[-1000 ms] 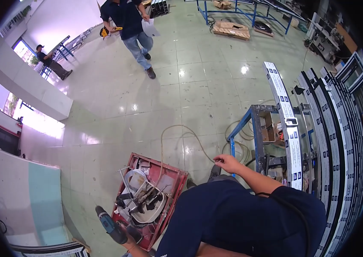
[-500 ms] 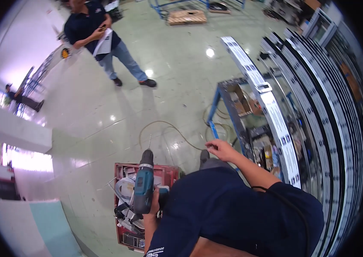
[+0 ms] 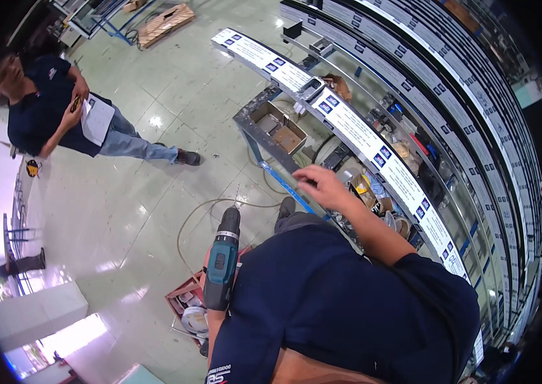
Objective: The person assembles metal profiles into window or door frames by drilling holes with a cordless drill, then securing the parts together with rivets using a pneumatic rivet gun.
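Note:
My left hand (image 3: 216,316) grips a teal and black cordless drill (image 3: 222,259), its chuck and thin bit pointing away from me. The drill's body hides most of those fingers. My right hand (image 3: 325,187) hangs in the air with loosely bent, parted fingers and nothing visible in them. Below and beyond it runs the blue edge of a workbench frame (image 3: 290,190). A long profile (image 3: 373,144) wrapped in white printed film lies across the bench, to the right of that hand. A small metal clip-like piece (image 3: 311,89) sits on the profile.
More film-wrapped profiles (image 3: 424,105) are racked at right. An open cardboard box (image 3: 278,127) and loose hardware occupy the bench. A red toolbox (image 3: 178,296) stands on the floor, near a trailing hose (image 3: 187,225). A person (image 3: 59,109) holding paper stands at far left.
My view has turned right, bringing the bench and profiles closer to the middle. The drill stays in my left hand. My right hand has moved out nearer the bench.

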A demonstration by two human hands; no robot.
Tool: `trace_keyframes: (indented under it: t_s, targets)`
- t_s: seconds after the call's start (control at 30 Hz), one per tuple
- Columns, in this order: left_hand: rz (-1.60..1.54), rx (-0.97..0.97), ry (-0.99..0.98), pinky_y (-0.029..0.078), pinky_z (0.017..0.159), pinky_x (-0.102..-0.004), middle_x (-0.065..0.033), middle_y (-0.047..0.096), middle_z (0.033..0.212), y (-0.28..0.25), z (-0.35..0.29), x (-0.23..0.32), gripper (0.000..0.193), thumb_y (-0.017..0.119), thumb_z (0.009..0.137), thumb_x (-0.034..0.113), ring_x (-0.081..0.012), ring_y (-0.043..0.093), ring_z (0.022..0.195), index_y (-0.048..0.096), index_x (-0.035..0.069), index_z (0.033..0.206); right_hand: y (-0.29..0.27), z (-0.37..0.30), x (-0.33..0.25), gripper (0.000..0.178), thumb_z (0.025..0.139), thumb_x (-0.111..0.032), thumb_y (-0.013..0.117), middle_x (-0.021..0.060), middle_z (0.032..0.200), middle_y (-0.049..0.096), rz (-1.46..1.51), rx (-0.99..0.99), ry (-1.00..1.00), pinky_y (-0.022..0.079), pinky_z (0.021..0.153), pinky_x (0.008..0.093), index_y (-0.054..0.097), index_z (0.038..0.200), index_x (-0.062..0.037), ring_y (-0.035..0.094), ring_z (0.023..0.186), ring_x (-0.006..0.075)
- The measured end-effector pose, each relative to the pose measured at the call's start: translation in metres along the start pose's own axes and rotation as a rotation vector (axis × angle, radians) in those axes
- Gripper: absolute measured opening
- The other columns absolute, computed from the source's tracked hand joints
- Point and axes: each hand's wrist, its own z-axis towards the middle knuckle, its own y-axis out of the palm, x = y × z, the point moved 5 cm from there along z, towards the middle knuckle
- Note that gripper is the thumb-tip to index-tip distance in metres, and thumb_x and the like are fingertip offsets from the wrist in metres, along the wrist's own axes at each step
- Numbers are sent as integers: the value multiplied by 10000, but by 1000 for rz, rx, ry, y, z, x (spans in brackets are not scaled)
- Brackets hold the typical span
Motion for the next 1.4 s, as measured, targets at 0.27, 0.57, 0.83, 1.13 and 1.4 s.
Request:
trace_keyframes:
  t_s: [0.27, 0.57, 0.83, 1.13, 1.4]
  targets:
    - [-280, -183, -9, 503, 1072, -333, -108, 698, 1386, 16, 104, 50, 492, 675, 1035, 117, -200, 677, 1195, 596, 43, 1515, -145, 34, 113, 306, 941, -167, 773, 155, 1208, 730, -309, 641, 120, 526, 1036, 426, 742, 1226, -61, 696, 1131, 350]
    - [-597, -327, -118, 479, 1111, -302, -83, 667, 1462, 48, 179, 106, 535, 656, 1049, 118, -153, 641, 1267, 560, 50, 1570, -157, 45, 184, 625, 965, -481, 744, 116, 1396, 640, -808, 699, 347, 382, 1157, 506, 600, 1447, -110, 573, 1325, 335]
    - [-311, -489, 35, 448, 1143, -290, -53, 665, 1492, 54, 226, 126, 586, 685, 1026, 118, -140, 627, 1310, 548, 69, 1594, -162, 45, 176, 588, 951, -443, 767, 135, 1332, 674, -830, 764, 320, 418, 1115, 500, 625, 1416, -111, 612, 1270, 349]
    - [-309, -682, 208, 500, 1073, -311, -90, 713, 1439, 49, 307, 150, 659, 725, 966, 155, -184, 703, 1222, 546, 100, 1598, -164, 56, 169, 553, 952, -429, 764, 127, 1292, 692, -802, 751, 336, 444, 1065, 496, 636, 1388, -113, 635, 1229, 350]
    - [-317, -842, 306, 506, 1053, -302, -86, 742, 1391, 37, 384, 161, 655, 735, 955, 172, -169, 724, 1156, 564, 109, 1584, -165, 62, 178, 593, 934, -460, 775, 147, 1288, 693, -833, 817, 439, 463, 1059, 474, 619, 1388, -113, 628, 1236, 383]
